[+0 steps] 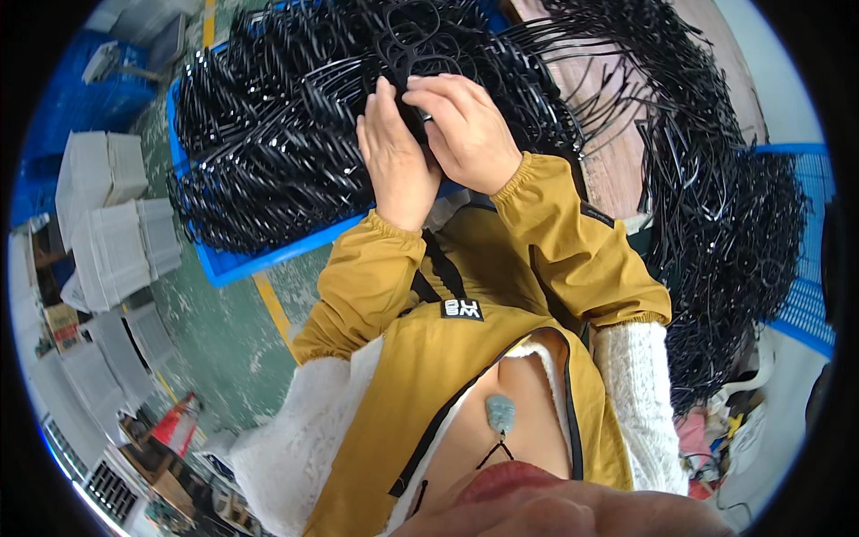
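Note:
My left hand [395, 168] and my right hand [467, 132] are close together over a heap of glossy black strip-like parts [268, 192]. Between them is a thin black looped piece [410, 64], its ring-shaped openings showing beyond my fingertips. My left fingers are nearly straight and pressed together along one side of it. On the other side, my right fingers are bent in, with the thumb toward the left palm. The lower end of the piece is hidden between my hands. The heap fills a blue crate [234, 267] and rises above its rim.
On the right, more black strips [698, 170] spill over a pale wooden board [601, 98] toward a blue basket [801, 313]. White bins [116, 255] stand at the left on a green floor [210, 327] with a yellow line [273, 309].

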